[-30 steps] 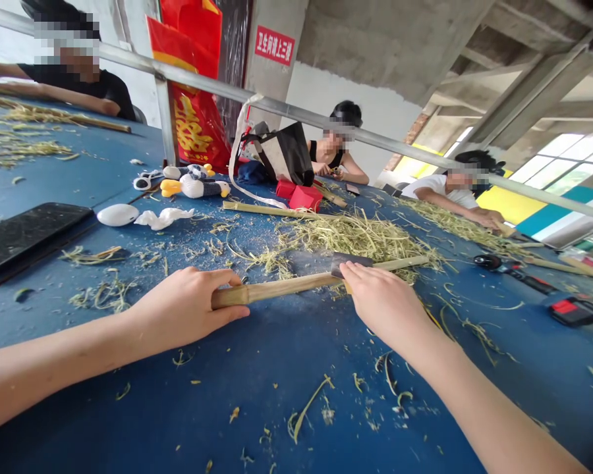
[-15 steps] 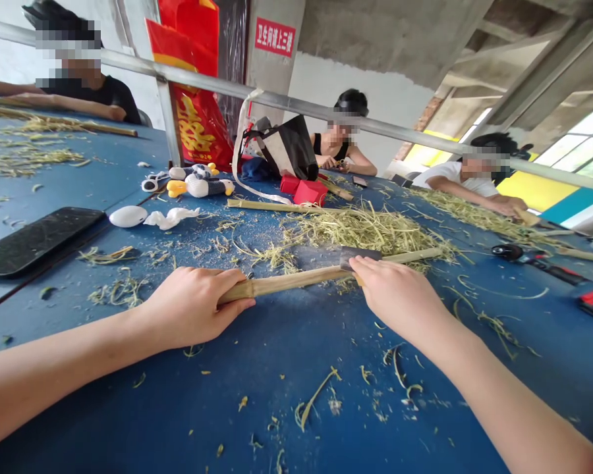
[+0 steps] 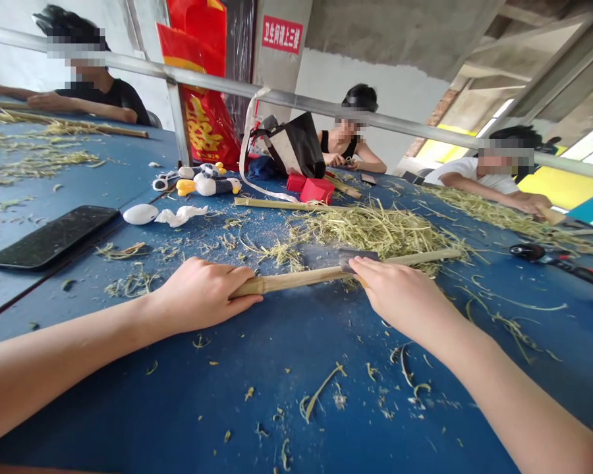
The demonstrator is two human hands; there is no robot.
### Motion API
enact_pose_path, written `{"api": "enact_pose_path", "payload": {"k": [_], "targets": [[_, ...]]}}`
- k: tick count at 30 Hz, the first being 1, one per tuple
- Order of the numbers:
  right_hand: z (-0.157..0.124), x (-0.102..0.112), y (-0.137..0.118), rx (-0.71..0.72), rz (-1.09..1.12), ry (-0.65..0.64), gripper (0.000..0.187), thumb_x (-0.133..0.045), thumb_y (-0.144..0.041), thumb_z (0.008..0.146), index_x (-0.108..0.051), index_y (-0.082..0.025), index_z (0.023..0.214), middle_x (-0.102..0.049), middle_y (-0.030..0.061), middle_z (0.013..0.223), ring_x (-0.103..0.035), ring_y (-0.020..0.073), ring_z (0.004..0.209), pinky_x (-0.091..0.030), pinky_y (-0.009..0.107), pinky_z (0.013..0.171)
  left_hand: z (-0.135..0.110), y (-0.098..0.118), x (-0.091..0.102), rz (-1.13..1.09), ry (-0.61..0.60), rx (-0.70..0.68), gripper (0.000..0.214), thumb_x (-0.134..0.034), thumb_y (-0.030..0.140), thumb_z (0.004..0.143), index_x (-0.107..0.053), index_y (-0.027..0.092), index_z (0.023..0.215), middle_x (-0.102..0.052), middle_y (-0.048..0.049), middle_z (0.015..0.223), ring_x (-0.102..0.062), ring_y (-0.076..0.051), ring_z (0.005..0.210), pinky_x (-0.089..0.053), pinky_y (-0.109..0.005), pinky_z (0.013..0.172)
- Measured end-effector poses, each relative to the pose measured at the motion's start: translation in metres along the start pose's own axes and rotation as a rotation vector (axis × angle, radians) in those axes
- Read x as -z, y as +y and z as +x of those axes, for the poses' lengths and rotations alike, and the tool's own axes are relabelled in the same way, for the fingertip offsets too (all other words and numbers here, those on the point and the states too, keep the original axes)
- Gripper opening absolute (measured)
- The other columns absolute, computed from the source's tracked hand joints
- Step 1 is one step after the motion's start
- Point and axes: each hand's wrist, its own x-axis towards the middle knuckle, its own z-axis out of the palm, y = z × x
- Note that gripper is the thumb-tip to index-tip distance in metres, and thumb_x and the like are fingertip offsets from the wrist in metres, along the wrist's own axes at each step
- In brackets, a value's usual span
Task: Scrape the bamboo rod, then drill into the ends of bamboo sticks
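Blue table (image 3: 153, 408), scraper (image 3: 356, 259) half-hidden by fingers (image 3: 362, 266)

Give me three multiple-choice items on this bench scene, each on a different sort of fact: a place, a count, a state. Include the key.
1. Where does the flat black smartphone lie?
A) Inside the tote bag
B) On the blue work table, left of the left hand
C) On the floor

2. How many seated people show across the table?
A) One
B) Two
C) Three

3. What state is the pale bamboo stick in?
A) Held in both hands
B) Lying untouched
C) Standing upright

Key:
1. B: it rests flat on the tabletop.
2. C: one in a black T-shirt, one in a black top, one in a white T-shirt.
3. A: the left hand wraps one end; the right hand holds a dark metal blade against it.
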Motion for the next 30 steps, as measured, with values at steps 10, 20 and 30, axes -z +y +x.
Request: {"api": "enact_pose_path", "payload": {"k": [10, 20, 30], "targets": [[0.008, 0.006, 0.002, -0.016, 0.09, -0.066, 0.042, -0.05, -0.013, 0.097, -0.071, -0.018, 0.133, -0.071, 0.0097, 0.131, -0.074, 0.0297, 0.111, -0.064, 0.048, 0.093, 0.01, 0.007, 0.007, 0.05, -0.088, 0.01, 0.047, -0.034, 0.057, 0.104, -0.065, 0.021, 0.103, -0.075, -0.0063, 0.087, -0.069, -0.021, 0.072, -0.038, -0.028, 0.055], [0.018, 0.005, -0.017, 0.012, 0.167, -0.084, 0.047, -0.046, -0.01, 0.099, -0.062, -0.016, 0.143, -0.063, 0.0093, 0.144, -0.064, 0.0247, 0.129, -0.055, 0.045, 0.108, 0.03, 0.025, 0.015, 0.126, -0.109, 0.082, 0.046, -0.041, 0.057, 0.101, -0.066, 0.019, 0.097, -0.071, -0.0123, 0.091, -0.066, -0.029, 0.088, -0.049, -0.034, 0.07], [0.023, 0.008, -0.01, 0.014, 0.138, -0.193, 0.049, -0.041, -0.013, 0.102, -0.058, -0.017, 0.148, -0.061, 0.0129, 0.147, -0.067, 0.0268, 0.125, -0.056, 0.043, 0.103, 0.05, 0.04, -0.015, -0.204, 0.055, 0.055, 0.025, -0.048, 0.035, 0.102, -0.059, 0.014, 0.107, -0.058, -0.0155, 0.113, -0.059, -0.027, 0.105, -0.048, -0.041, 0.1]]}}
